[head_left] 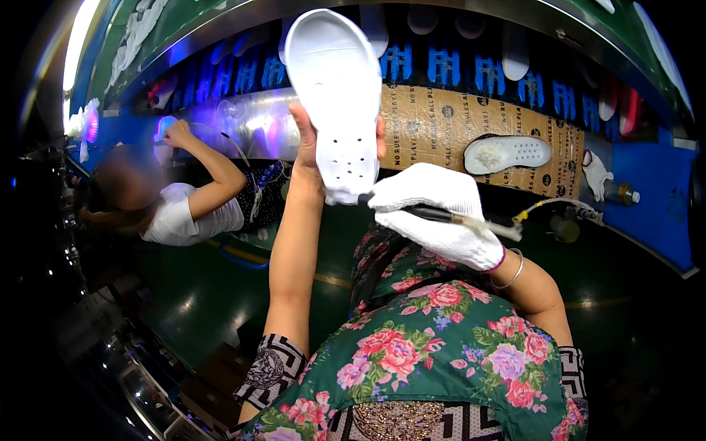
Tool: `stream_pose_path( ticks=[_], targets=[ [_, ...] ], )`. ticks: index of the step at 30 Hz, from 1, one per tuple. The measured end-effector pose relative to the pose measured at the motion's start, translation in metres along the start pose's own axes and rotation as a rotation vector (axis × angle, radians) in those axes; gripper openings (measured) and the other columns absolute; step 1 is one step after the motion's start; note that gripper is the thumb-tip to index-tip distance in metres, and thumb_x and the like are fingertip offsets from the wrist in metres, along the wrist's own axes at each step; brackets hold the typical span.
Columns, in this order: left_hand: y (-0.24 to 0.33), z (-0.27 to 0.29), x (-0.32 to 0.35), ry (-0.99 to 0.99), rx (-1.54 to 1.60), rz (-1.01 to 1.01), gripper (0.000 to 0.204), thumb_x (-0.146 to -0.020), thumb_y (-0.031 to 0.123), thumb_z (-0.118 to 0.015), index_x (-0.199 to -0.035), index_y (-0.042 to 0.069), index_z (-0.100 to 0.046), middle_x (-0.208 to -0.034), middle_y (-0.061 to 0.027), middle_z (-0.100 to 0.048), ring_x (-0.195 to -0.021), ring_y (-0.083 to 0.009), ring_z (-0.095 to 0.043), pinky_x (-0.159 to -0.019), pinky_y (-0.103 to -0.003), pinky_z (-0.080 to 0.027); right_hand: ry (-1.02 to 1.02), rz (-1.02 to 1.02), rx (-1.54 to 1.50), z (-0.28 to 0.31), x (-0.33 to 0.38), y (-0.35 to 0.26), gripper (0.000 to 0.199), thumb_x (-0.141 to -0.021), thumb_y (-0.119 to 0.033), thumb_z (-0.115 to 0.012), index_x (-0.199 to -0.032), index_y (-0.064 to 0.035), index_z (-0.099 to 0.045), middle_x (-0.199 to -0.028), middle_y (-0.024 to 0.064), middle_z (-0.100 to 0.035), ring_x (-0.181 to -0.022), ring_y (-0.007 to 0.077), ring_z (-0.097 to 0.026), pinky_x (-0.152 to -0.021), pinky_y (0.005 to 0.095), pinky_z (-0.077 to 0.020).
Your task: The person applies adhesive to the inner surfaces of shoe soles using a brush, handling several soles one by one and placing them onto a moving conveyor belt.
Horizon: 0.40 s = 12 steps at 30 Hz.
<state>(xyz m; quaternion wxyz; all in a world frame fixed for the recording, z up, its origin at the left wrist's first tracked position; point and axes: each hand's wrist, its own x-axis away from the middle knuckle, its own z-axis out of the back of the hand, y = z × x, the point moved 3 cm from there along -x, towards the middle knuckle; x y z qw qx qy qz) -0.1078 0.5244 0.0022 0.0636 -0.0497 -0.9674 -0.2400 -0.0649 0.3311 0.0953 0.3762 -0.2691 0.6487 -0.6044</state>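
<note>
My bare left hand (306, 151) grips a white clog (332, 92) from beneath, its thumb along one side and fingertips showing at the other. The clog is held up at arm's length, heel end away from me, with its row of small holes toward me. In a white knit glove, my right hand (434, 195) closes around a slim black pen-like tool (428, 213). The tool's tip reaches the near toe end of the clog. From its back end a pale tube sticks out past the wrist. I cannot make out whether the tip touches the clog.
Printed cardboard (423, 128) covers the bench ahead, where another white shoe (526, 153) lies. Blue racks (443, 67) line the back. At right are a loose glove (596, 176), a bottle (626, 194) and a thin hose (551, 201). A co-worker (193, 202) works at left.
</note>
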Motion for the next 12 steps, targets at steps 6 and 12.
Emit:
stream_pose_path(
  ticks=[6, 12],
  targets=[
    [0.005, 0.0, -0.012, 0.009, -0.053, 0.071, 0.109, -0.073, 0.083, -0.053, -0.137, -0.004, -0.041, -0.1, -0.0268, -0.065, -0.08, -0.0373, -0.07, -0.062, -0.05, -0.063, -0.026, 0.484, 0.485, -0.014, 0.008, 0.008, 0.03, -0.074, -0.003, -0.078, -0.102, -0.0103, -0.072, -0.102, 0.0096, -0.072, -0.086, 0.0256, -0.069, -0.072, 0.0341, -0.0537],
    [0.005, 0.002, -0.016, 0.058, -0.328, 0.263, 0.108, -0.071, 0.085, -0.053, -0.141, 0.003, -0.043, -0.103, -0.0286, -0.063, -0.08, -0.0409, -0.07, -0.055, -0.051, -0.059, -0.16, -0.012, 0.001, -0.002, 0.003, 0.013, 0.021, -0.081, -0.009, -0.076, -0.102, -0.0116, -0.074, -0.102, 0.0054, -0.073, -0.093, 0.022, -0.071, -0.086, 0.0351, -0.0561]
  ],
)
